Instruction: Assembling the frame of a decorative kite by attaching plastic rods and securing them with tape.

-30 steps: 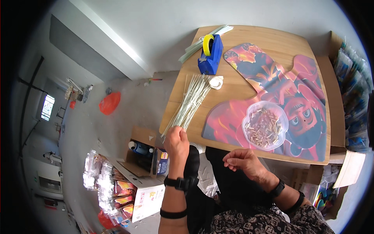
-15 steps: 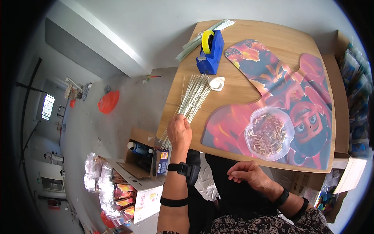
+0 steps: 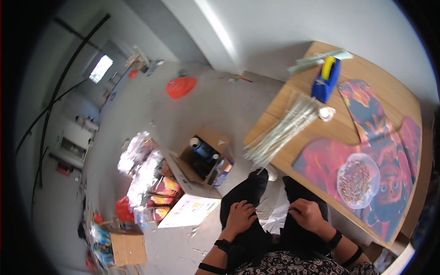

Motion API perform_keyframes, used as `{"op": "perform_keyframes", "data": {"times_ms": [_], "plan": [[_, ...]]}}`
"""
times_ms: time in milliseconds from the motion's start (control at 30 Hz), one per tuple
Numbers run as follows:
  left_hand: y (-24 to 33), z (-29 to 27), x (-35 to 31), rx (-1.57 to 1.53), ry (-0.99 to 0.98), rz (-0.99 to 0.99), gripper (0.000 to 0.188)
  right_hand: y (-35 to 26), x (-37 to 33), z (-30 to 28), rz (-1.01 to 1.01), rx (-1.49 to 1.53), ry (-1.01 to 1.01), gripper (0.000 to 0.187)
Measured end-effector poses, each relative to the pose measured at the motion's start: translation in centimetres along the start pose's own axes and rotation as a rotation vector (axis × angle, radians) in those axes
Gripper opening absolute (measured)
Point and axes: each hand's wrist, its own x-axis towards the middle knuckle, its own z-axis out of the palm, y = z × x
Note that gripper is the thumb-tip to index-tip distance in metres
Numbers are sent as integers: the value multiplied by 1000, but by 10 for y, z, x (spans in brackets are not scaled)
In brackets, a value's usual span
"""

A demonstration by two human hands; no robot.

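Now that left hand (image 3: pixel 241 216), splayed, is off sticks (image 3: pixel 288 126), these lie unheld at its one o'clock; right hand (image 3: pixel 306 214) curled, contents unclear

- The tape dispenser (image 3: pixel 323 90) was blue; its tape (image 3: pixel 327 68) was yellow.
- The thin sticks (image 3: pixel 289 126) were of pale greenish white.
- The table (image 3: pixel 343 123) was light brown, with wood grain.
- The trousers (image 3: pixel 250 190) were all black.
- The shirt (image 3: pixel 293 259) was black with whitish print.
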Motion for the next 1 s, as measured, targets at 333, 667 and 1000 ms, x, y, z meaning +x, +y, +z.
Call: {"op": "perform_keyframes", "data": {"times_ms": [333,667,1000], "plan": [[-6,18,20,-303,125,-162,24,5,-8,16,129,11,57,7],[-11,26,6,-422,357,-117,18,-7,-9,25,46,-12,81,4],[-10,27,6,-482,492,-77,18,37,-19,23,55,-262,40,8]]}}
